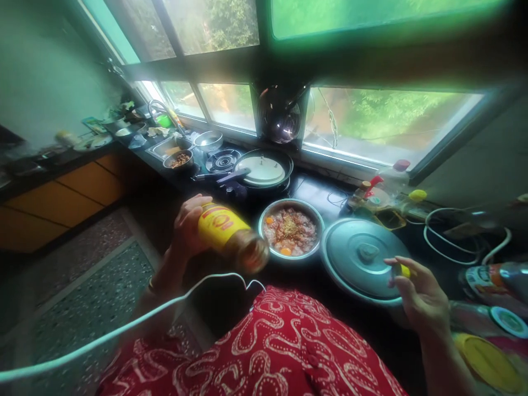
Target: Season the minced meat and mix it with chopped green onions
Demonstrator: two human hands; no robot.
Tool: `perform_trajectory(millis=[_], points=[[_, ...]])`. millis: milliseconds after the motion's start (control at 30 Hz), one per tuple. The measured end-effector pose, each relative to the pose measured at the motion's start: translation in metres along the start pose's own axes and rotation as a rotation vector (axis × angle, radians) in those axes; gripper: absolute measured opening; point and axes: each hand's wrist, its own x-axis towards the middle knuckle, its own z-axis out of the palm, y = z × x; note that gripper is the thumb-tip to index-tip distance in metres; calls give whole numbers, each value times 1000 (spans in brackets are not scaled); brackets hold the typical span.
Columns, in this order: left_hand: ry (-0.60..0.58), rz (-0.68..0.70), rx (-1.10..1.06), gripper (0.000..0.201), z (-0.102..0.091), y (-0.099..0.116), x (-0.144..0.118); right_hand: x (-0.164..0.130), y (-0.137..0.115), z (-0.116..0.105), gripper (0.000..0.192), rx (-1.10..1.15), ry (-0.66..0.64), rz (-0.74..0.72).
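My left hand (187, 224) grips a sauce bottle (231, 235) with a yellow label, tipped sideways so its neck points toward a steel bowl (317, 220) of minced meat with egg yolks on the dark counter. My right hand (418, 294) holds a small yellow cap (403, 270) between its fingers, above the near edge of a round metal lid (358, 258) that lies just right of the bowl. I cannot tell whether liquid is leaving the bottle.
A covered black pan (264, 168) sits on the stove behind the bowl, with a gas burner (223, 160) and small bowls farther left. Bottles (381, 192) and white cables (466, 231) crowd the right counter. Jars (495, 324) stand at the right edge. A white cord (124, 330) crosses my lap.
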Motion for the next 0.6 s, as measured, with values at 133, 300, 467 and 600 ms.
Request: perform_trajectory(millis=[133,300,467,600], points=[[-207,191,290,55,-15,-10,19,-6,-3,-2,33,21,-2,60],[-487,223,549,53,-17,-11,44,-11,-5,-4,33,37,34,95],[-611,246,692,54,-11,-9,60,-15,-4,-7,33,39,55,120],[-654,222,693,56,-7,-7,68,-20,1,-11,31,42,55,130]])
